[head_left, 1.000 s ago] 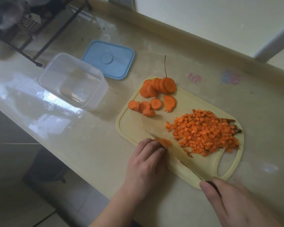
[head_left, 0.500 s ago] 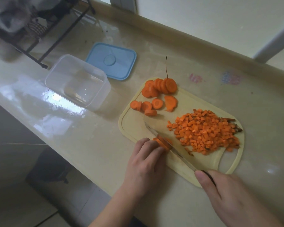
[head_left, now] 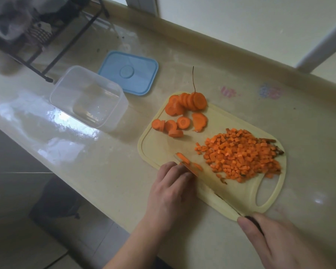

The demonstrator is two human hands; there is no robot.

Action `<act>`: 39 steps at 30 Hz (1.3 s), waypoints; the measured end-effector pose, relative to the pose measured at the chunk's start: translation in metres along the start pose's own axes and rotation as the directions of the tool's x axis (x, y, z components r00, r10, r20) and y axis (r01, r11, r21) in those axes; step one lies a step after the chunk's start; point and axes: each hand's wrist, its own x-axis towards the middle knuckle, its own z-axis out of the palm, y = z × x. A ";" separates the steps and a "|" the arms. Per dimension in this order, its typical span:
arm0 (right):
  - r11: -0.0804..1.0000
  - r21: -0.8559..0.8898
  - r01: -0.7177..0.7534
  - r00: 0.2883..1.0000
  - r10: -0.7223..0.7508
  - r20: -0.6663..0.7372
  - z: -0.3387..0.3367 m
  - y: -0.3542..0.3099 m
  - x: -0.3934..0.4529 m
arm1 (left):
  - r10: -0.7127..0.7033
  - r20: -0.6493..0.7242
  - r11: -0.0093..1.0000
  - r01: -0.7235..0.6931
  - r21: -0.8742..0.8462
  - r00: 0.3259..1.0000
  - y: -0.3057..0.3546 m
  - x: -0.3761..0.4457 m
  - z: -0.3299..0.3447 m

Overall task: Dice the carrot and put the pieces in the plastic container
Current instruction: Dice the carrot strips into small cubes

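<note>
A pale yellow cutting board [head_left: 159, 144] lies on the counter. Round carrot slices [head_left: 184, 109] sit at its far left corner, and a heap of diced carrot [head_left: 241, 154] covers its right half. My left hand [head_left: 173, 189] holds down a few carrot strips [head_left: 188, 164] at the board's near edge with curled fingertips. My right hand [head_left: 275, 241] grips the dark handle of a knife [head_left: 219, 197], whose blade runs across the board to the strips. The clear plastic container [head_left: 89, 98] stands empty to the left of the board.
A blue lid [head_left: 128, 72] lies flat behind the container. A black wire rack [head_left: 47, 35] holding some items stands at the far left. The counter's front edge runs diagonally below my left hand, with floor beyond it. A raised wall ledge borders the back.
The knife has slid back toward me along the board, its tip now at the strips under my left fingers. My right hand has pulled back with it. A few cut strips lie freed beside the blade.
</note>
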 end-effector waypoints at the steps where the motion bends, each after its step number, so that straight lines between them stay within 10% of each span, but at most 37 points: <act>1: 0.999 -0.034 -0.018 0.999 0.019 0.026 0.000 -0.002 0.001 | 0.000 -0.006 1.000 0.000 -0.005 1.000 0.001 0.000 0.000; 19: 0.976 0.182 0.116 0.989 -0.097 -0.108 0.008 -0.001 0.019 | 0.023 -0.021 1.000 -0.023 0.017 1.000 -0.003 -0.006 -0.004; 39: 0.994 -0.110 0.024 1.000 -0.022 0.018 0.001 -0.024 0.015 | 0.014 -0.066 0.999 -0.017 -0.037 0.998 -0.006 -0.006 -0.001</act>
